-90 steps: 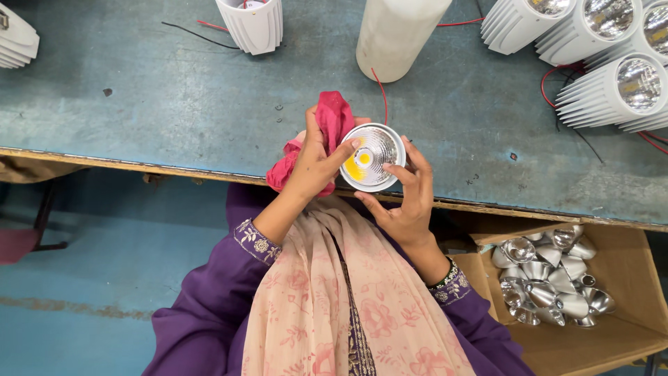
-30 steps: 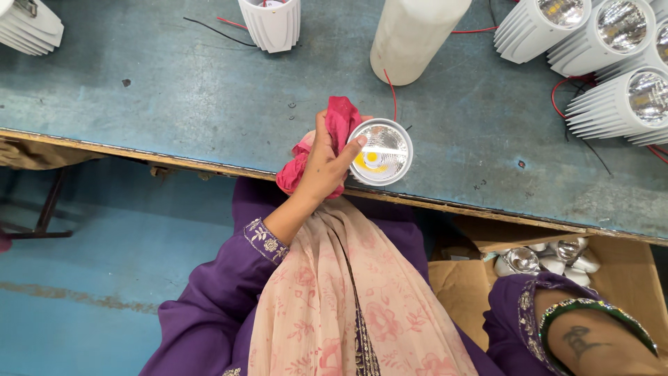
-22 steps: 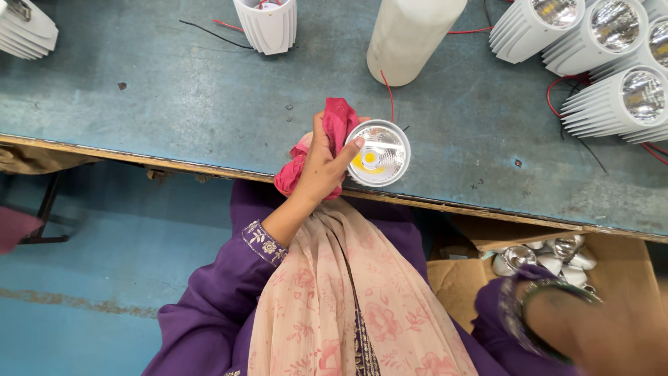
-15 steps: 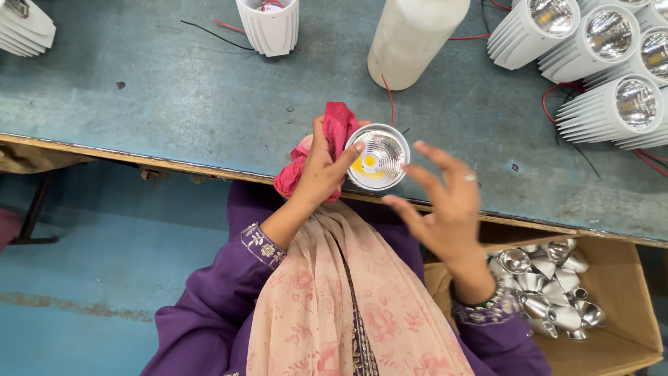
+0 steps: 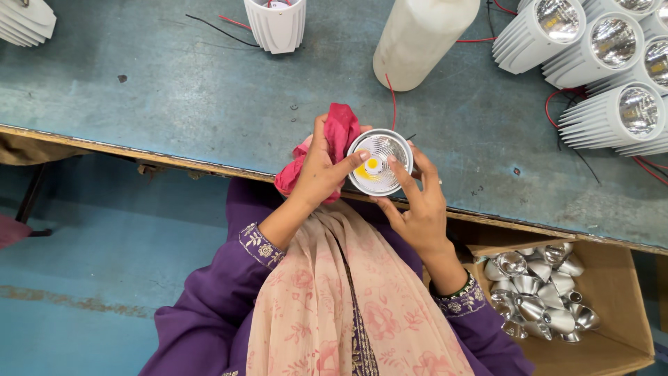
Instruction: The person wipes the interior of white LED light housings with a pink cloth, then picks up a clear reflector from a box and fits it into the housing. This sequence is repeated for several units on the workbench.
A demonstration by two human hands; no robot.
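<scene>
The round LED lamp housing (image 5: 379, 163) sits right over the worn near edge of the blue workbench (image 5: 174, 90), held face-up with its silver reflector and yellow chip showing. The left hand (image 5: 321, 173) curls around its 9 o'clock side, thumb on the rim, with a pink cloth (image 5: 334, 139) bunched under the fingers. The right hand (image 5: 417, 209) cups it from 4 o'clock, fingers half open, fingertips on the rim.

Bare bench lies at 10 and 2 o'clock. At 12 o'clock stands a white plastic bottle (image 5: 421, 38), a red wire (image 5: 391, 97) running down towards the lamp. A finned white housing (image 5: 276, 24) stands at 11 o'clock; finished finned lamps (image 5: 598, 76) crowd 2 o'clock, well apart. Below the bench edge at 4 o'clock, a cardboard box (image 5: 626, 306) holds loose silver reflectors (image 5: 539, 296).
</scene>
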